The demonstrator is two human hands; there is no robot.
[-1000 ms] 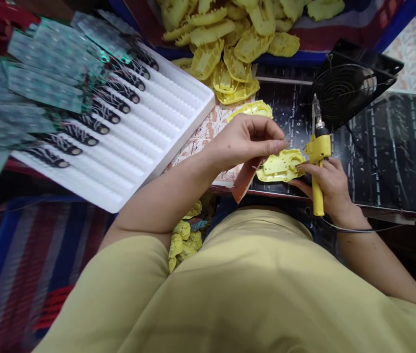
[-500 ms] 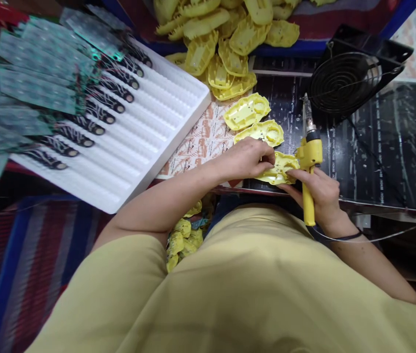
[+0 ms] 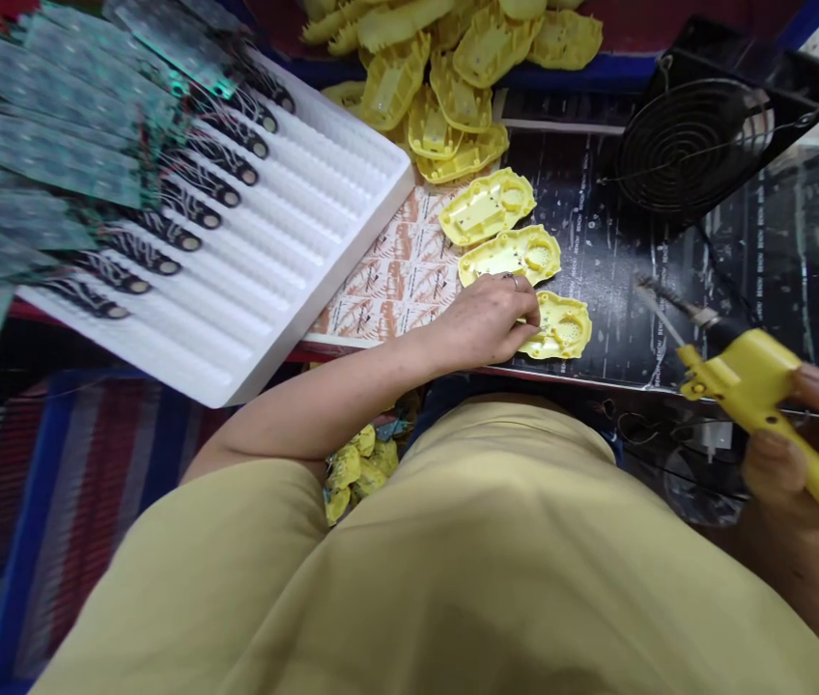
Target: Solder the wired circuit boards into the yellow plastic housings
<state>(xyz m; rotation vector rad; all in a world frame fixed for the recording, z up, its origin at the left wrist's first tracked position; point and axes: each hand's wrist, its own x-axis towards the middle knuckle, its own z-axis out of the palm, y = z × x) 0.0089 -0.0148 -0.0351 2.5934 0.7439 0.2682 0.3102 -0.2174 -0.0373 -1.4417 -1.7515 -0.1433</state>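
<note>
Fingers bent together, my left hand [image 3: 493, 323] grips the left end of the nearest yellow plastic shell [image 3: 565, 326] at the bench's front edge. The hand hides that end; any small part under the fingertips cannot be seen. My right hand [image 3: 807, 444], at the far right, is wrapped round a yellow soldering gun [image 3: 757, 376] raised close to the camera. Its metal tip points up and left, with a thin feed tube beside it. Just behind the gripped shell lie a second open shell [image 3: 511, 256] and a third shell [image 3: 488, 206], hollow side up.
A white foam tray [image 3: 337, 183] at the left carries green circuit boards [image 3: 69, 154] wired to black round-ended parts. More yellow shells [image 3: 460, 92] are heaped at the back, by a blue-rimmed crate. A black fan [image 3: 699, 135] stands at back right. Other yellow pieces [image 3: 358, 468] lie below the bench.
My right hand has left the shell and swung right and up towards the camera with the soldering gun. My left hand has shifted slightly and stays at the shell.
</note>
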